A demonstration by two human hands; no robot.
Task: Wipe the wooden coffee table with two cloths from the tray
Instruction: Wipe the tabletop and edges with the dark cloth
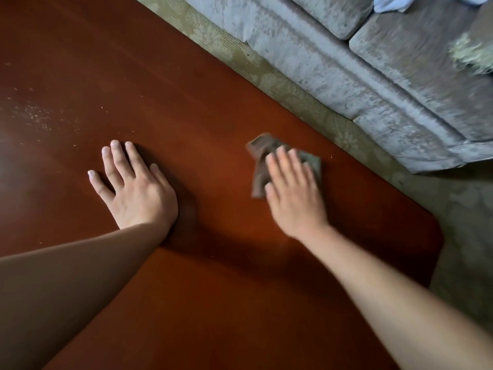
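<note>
Left hand [136,190] lies flat on the red-brown wooden worktop [186,102], fingers [118,158] straight and spread, grasping nothing. Right hand [293,193] presses a crumpled grey-brown cloth [260,149] onto the worktop near the edge facing the grey sofa [373,76], fingers straight on top, not curled round it. Pale specks [37,116] lie far left on the worktop.

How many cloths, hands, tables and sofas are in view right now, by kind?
Tables: 1, the coffee table
Cloths: 1, the cloth pressed flat under the right hand
Hands: 2, with the left hand bare on the wood
Sofas: 1, the sofa
Total: 5
</note>
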